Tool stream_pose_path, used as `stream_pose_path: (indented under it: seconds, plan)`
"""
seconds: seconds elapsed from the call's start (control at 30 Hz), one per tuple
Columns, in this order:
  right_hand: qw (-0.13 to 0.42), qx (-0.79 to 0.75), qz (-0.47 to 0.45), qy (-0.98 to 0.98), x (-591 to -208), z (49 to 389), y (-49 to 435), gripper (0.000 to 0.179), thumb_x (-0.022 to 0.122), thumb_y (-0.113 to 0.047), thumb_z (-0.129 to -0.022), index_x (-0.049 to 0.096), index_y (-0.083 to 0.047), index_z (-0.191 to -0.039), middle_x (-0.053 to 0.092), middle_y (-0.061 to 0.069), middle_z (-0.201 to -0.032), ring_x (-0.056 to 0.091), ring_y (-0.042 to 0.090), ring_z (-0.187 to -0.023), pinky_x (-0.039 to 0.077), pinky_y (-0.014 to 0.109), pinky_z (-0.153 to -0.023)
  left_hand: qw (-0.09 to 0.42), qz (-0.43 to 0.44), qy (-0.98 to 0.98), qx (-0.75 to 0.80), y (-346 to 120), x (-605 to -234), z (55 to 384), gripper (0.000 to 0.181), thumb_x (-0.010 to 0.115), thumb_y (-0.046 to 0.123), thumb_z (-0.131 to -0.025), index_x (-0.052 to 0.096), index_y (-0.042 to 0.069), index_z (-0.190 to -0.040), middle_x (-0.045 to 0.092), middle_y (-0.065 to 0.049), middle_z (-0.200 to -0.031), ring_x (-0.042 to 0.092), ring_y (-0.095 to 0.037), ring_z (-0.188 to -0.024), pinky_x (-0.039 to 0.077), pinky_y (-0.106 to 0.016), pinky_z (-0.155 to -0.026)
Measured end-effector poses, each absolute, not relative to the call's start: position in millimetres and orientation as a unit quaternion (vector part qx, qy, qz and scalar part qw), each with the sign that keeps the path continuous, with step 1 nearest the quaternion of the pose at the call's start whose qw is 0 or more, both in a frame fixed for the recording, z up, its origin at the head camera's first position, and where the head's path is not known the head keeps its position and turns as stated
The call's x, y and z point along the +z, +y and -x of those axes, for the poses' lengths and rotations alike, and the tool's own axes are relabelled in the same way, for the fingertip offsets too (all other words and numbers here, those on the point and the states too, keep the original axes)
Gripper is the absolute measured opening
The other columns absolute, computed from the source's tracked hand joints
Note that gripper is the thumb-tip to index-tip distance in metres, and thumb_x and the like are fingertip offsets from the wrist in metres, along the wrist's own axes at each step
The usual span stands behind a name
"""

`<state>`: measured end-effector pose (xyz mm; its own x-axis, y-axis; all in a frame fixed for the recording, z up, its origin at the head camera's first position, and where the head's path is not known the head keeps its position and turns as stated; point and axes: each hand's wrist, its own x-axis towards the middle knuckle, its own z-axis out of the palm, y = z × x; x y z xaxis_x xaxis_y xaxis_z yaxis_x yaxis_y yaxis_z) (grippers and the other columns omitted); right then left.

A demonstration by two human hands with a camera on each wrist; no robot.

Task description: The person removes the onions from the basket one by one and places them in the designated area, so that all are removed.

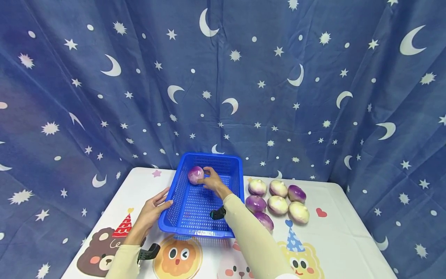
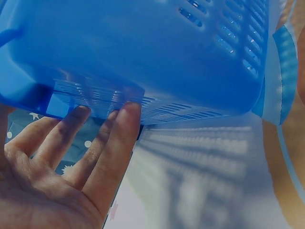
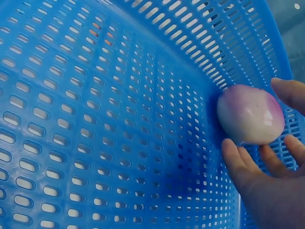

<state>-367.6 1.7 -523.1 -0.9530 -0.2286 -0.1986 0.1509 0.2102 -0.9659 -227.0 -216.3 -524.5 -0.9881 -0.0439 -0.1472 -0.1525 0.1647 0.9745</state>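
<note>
A blue plastic basket [image 1: 200, 233] with slotted walls stands on the table, tilted slightly to my view. My left hand [image 1: 155, 207] holds its left rim, thumb over the edge and long fingers against the outer wall, as the left wrist view shows. Inside, at the back left corner, is a purple-and-white turnip [image 1: 195, 175]. My right hand [image 1: 213, 182] reaches over the basket and has its fingers around that turnip [image 3: 250, 114]. In the right wrist view, fingertips touch its lower side, while one digit lies by its upper edge.
Several more turnips [image 1: 277, 205] lie grouped on the table to the right of the basket, some purple side up, some white. The white tablecloth [image 1: 334, 221] carries cartoon prints. A blue moon-and-star curtain [image 1: 223, 77] hangs directly behind the table.
</note>
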Motion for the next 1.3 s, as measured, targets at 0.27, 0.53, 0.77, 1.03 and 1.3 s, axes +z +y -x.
stream_pose_path:
  seconds: [0.27,0.53,0.77,1.03,1.3]
  plan:
    - [0.182,-0.63,0.034,0.755,-524.6,361.9,-1.4,0.046,0.072,0.0,-0.081,0.051,-0.006,-0.121,0.051,0.02,-0.134,0.064,0.029,-0.103,0.059,0.047,-0.085,0.042,0.06,0.758,0.648,-215.1,-525.8,226.6,0.063,0.065,0.022,-0.095,0.038,0.017,-0.152,0.047,-0.021,-0.149,0.057,-0.038,-0.127,0.053,-0.04,-0.1]
    - [0.207,-0.636,0.037,0.743,-525.2,359.6,-3.1,0.053,0.07,-0.002,-0.085,0.045,-0.005,-0.132,0.059,0.019,-0.122,0.063,0.026,-0.091,0.06,0.05,-0.081,0.045,0.052,0.761,0.645,-214.9,-522.3,224.2,0.065,0.064,0.024,-0.095,0.036,0.017,-0.153,0.045,-0.023,-0.15,0.055,-0.037,-0.13,0.051,-0.042,-0.103]
    - [0.21,-0.626,0.042,0.749,-523.8,357.5,-3.1,0.043,0.072,0.0,-0.082,0.048,-0.009,-0.117,0.064,0.016,-0.111,0.061,0.017,-0.074,0.06,0.048,-0.08,0.049,0.056,0.754,0.652,-214.6,-523.4,224.9,0.065,0.063,0.023,-0.096,0.034,0.017,-0.154,0.044,-0.022,-0.15,0.056,-0.035,-0.129,0.053,-0.037,-0.1]
    - [0.193,-0.627,0.053,0.753,-509.1,358.8,1.9,0.041,0.072,-0.004,-0.084,0.049,-0.009,-0.118,0.064,0.016,-0.114,0.06,0.017,-0.078,0.057,0.052,-0.087,0.045,0.056,0.756,0.65,-215.8,-522.0,223.8,0.064,0.063,0.023,-0.096,0.035,0.018,-0.154,0.043,-0.022,-0.151,0.053,-0.037,-0.132,0.051,-0.04,-0.103]
    - [0.181,-0.636,0.075,0.746,-485.8,353.4,13.6,0.044,0.072,-0.006,-0.085,0.049,-0.009,-0.122,0.061,0.021,-0.125,0.064,0.022,-0.09,0.053,0.058,-0.093,0.041,0.055,0.759,0.648,-214.6,-520.3,223.5,0.064,0.064,0.024,-0.096,0.037,0.017,-0.153,0.045,-0.022,-0.15,0.057,-0.036,-0.128,0.054,-0.036,-0.098]
